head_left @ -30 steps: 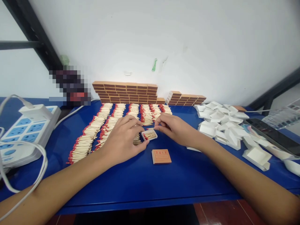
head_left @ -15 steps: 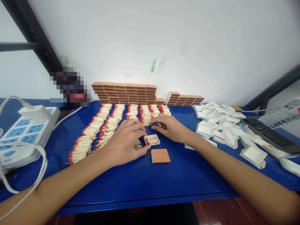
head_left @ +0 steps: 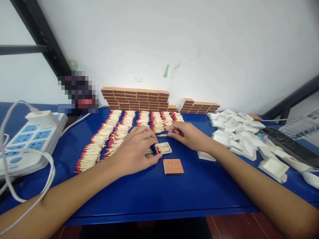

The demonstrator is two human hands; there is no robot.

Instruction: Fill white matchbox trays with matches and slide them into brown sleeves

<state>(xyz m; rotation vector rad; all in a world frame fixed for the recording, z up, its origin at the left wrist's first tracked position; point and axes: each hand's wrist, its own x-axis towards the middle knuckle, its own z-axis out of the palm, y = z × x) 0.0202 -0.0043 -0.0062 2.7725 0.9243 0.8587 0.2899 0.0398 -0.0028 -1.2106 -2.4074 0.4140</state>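
A small white matchbox tray (head_left: 168,151) lies on the blue table with several red-headed matches in it. My left hand (head_left: 139,146) curves round the tray's left end, thumb at the near side and fingers at the far side. Just beyond the tray, my right hand (head_left: 185,133) pinches matches (head_left: 163,135) between thumb and forefinger, their red heads pointing left; I cannot tell exactly how many. Nearer to me rests an orange matchbox cover (head_left: 173,166) with red print. Rows of loose matches (head_left: 89,152) spread behind and left of my left hand, which partly hides them.
Brown-sided matchboxes (head_left: 136,99) are stacked along the wall, beside a smaller stack (head_left: 199,106). White empty trays (head_left: 233,127) are heaped at right, near a dark phone (head_left: 294,146). At left sits a power strip (head_left: 32,139) with a looped white cable (head_left: 51,172) over my forearm.
My right hand has drawn back slightly from the match rows, and the pinched matches now show apart from the pile. My left hand stays at the tray. The view has shifted slightly.
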